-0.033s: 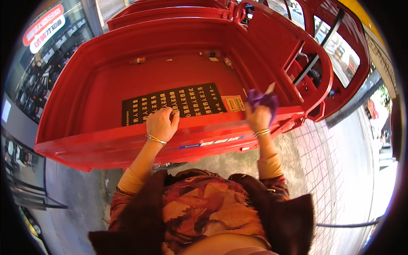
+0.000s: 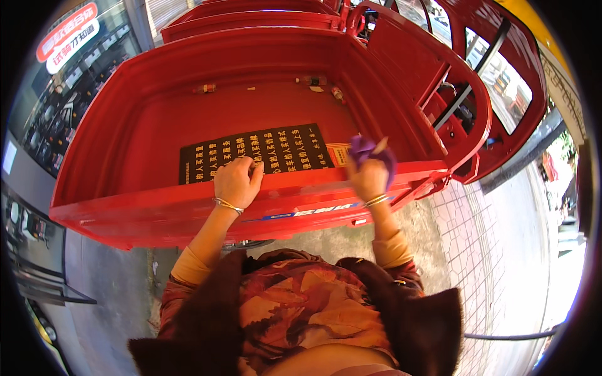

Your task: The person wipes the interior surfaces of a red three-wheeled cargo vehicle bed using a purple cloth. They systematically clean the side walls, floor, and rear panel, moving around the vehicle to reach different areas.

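Observation:
In front of me stands the red cargo bed (image 2: 157, 119) of a three-wheeled vehicle. Over the top edge of its near side panel (image 2: 125, 210), my left hand (image 2: 236, 183) curls its fingers, the thumb at the side. My right hand (image 2: 369, 178) is closed around a bunched purple cloth (image 2: 387, 164) at the same edge, farther right; part of the cloth sticks out past the fingers. Inside the bed, just beyond my hands, lies a dark board (image 2: 207, 166) with rows of gold lettering. A yellow-orange printed sheet (image 2: 339, 154) shows beside it, partly hidden by my right hand.
Several plastic bottles lie on the bed floor, among them a dark one (image 2: 311, 81) and one at the right corner (image 2: 338, 94). Another red cargo bed (image 2: 251, 25) stands behind. The vehicle's cab frame (image 2: 483, 106) rises at right, a shop window (image 2: 69, 75) at left.
My right hand has moved left along the panel's top edge with the purple cloth, covering more of the printed sheet. My left hand stays in place.

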`<state>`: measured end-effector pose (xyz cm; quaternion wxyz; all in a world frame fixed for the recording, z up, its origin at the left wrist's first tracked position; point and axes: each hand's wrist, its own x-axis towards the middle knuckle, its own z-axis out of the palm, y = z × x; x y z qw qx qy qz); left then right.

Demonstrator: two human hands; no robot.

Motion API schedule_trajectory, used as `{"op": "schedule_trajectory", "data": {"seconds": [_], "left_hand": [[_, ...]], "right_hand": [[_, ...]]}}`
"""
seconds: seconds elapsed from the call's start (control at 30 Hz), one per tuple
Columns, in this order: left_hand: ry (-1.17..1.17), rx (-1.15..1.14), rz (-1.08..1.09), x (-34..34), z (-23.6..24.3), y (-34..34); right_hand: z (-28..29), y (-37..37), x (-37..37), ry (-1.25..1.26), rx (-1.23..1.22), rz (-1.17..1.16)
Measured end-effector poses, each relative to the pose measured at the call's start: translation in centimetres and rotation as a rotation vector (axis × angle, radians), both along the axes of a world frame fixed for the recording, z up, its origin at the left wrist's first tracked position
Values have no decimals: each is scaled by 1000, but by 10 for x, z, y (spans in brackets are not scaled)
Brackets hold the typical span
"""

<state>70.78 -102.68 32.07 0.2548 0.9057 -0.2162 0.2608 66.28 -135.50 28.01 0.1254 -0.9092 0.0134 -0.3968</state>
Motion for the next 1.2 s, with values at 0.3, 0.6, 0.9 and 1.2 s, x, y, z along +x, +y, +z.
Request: {"op": "schedule_trajectory", "data": {"seconds": [0.3, 0.6, 0.9, 1.2], "left_hand": [[-272, -234, -531, -33, 12, -95], [61, 91, -260, -39, 7, -147], [33, 462, -352, -37, -9, -191], [-18, 224, -85, -49, 2, -35]], "right_hand": [[27, 95, 0, 284, -101, 471], [19, -36, -58, -36, 591, 224], [-15, -78, 4, 43, 478, -96], [-11, -97, -1, 229, 419, -89]]}}
